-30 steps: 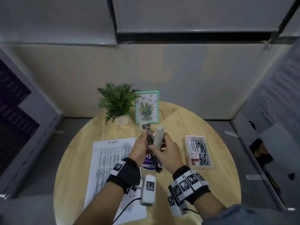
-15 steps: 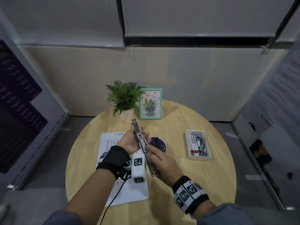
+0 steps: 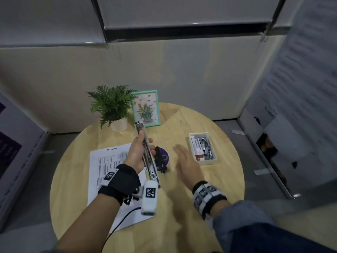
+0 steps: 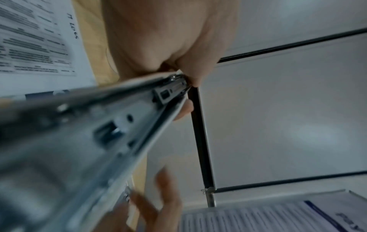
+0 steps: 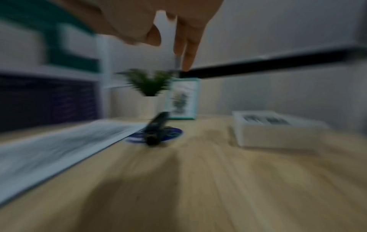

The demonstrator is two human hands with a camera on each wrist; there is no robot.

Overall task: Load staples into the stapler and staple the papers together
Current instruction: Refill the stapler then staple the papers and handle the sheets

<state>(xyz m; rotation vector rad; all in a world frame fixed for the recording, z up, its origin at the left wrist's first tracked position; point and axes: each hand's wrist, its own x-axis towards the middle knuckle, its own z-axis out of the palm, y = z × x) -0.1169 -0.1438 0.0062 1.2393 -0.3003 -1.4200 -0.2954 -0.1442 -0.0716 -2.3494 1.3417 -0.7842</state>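
Note:
My left hand (image 3: 141, 145) grips a long metal stapler (image 3: 148, 157), swung open flat and held tilted above the table, its tip pointing away from me. In the left wrist view the bare staple channel (image 4: 111, 125) fills the foreground. My right hand (image 3: 182, 156) hovers open and blurred to the right of the stapler, holding nothing, between it and a white box (image 3: 212, 157) with staple strips and a red packet. Printed papers (image 3: 107, 168) lie flat under my left wrist.
A dark object (image 3: 161, 157) rests on a purple disc (image 3: 166, 156) beside the papers; what it is I cannot tell. A potted fern (image 3: 113, 106) and a teal picture frame (image 3: 145, 108) stand at the back of the round wooden table (image 3: 215, 194). Panels enclose the table.
My right hand has let go of the stapler and moved right, toward the white box. The left hand still holds the stapler, now opened out flat.

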